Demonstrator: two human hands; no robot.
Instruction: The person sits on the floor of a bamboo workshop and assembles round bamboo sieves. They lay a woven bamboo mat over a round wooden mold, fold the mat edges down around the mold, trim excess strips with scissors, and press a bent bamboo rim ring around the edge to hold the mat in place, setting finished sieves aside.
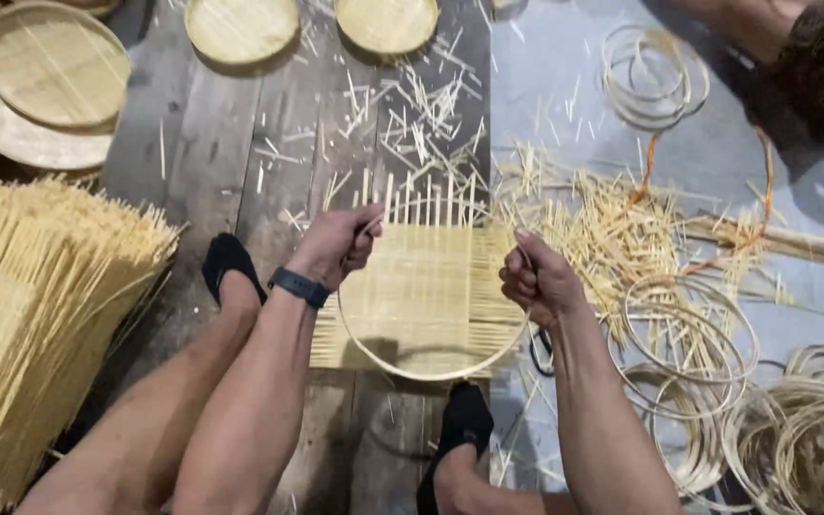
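Forearms nearest the lens. Left hand (336, 243), fingers clamped on the top edge of a woven bamboo mat (426, 286); right hand (538, 278), fingers closed on the bamboo hoop (431, 372) at the mat's right edge. Mat lies on the plank floor (212, 162), between two black-socked feet.

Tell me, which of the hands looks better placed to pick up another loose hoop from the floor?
Probably the right hand: the loose hoops lie right beside it, while the left hand grips the woven mat's far side.
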